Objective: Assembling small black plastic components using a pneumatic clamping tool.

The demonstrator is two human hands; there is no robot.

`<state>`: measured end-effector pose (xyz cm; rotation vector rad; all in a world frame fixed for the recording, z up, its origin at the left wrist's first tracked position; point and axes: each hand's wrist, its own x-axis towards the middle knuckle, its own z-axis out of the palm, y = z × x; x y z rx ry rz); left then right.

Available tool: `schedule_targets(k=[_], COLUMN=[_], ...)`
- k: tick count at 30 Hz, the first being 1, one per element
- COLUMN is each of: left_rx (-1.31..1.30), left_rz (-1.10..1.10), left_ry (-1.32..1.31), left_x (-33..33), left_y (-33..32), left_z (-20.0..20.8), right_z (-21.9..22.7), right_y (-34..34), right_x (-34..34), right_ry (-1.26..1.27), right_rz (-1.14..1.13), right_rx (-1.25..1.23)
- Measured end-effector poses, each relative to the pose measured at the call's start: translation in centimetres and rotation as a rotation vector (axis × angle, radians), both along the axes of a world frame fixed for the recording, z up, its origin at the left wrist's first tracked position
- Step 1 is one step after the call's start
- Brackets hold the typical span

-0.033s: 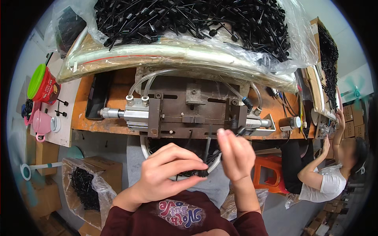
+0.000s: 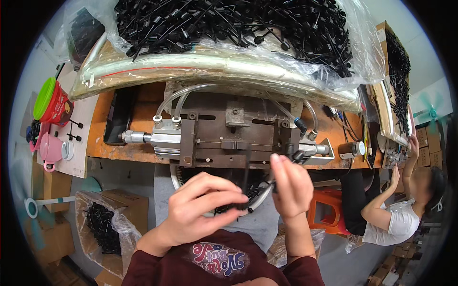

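Observation:
My left hand [image 2: 202, 202] is closed in a pinch at the fingertips. A thin black plastic rod [image 2: 246, 174], smeared by motion, rises from those fingertips. My right hand [image 2: 292, 190] is closed too, its thumb and fingers pressed together around black plastic stems with knobbed ends [image 2: 295, 153]. How many stems it holds cannot be made out. Beneath both hands lies a white-rimmed container [image 2: 261, 199] with more black parts, largely hidden by the hands. Just beyond, a brown metal fixture [image 2: 214, 114] carries a small central block [image 2: 234, 144].
Silver air cylinders [image 2: 166, 144] with clear hoses flank the fixture on the orange bench [image 2: 102, 128]. Behind it, a plastic-lined tray [image 2: 214, 66] is heaped with black parts. A lined carton [image 2: 125, 217] stands lower left. At right sits a co-worker [image 2: 396, 221] near an orange stool [image 2: 324, 207].
The black rod at my left fingertips has shifted slightly left and blurred. My right hand has moved a little right with its stems.

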<state>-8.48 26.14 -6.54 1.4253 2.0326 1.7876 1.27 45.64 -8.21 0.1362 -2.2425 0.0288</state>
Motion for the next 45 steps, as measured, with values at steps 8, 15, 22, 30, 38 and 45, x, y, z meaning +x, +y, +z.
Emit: schedule_targets(k=[8,15,22,30,38,45], left_rx=[-0.308,-0.405,-0.216,0.000,-0.037,-0.270], left_rz=[0.154,0.150,-0.021,0.046,0.001,0.133], left_ry=[0.524,0.490,0.108,0.237,-0.050,0.449], left_x=[-1.2,-1.7,-1.8,-0.5,0.8,-1.1], left_y=[1.9,2.4,1.9,1.5,1.0,1.5], left_z=[-2.9,-2.2,-1.1,0.7,-0.5,-2.6], right_z=[1.2,2.0,1.6,0.0,-0.6,0.7], right_y=[-0.9,-0.8,-0.6,-3.7,-3.6,-2.2], right_x=[1.5,1.7,1.4,0.4,0.2,1.3], right_ry=[-0.012,-0.120,-0.347,-0.106,-0.060,-0.167], right_rz=[0.215,0.307,0.371,-0.014,0.128,0.285], right_rx=[-1.298,-1.761,-1.999,-0.856,-0.479,-1.480])
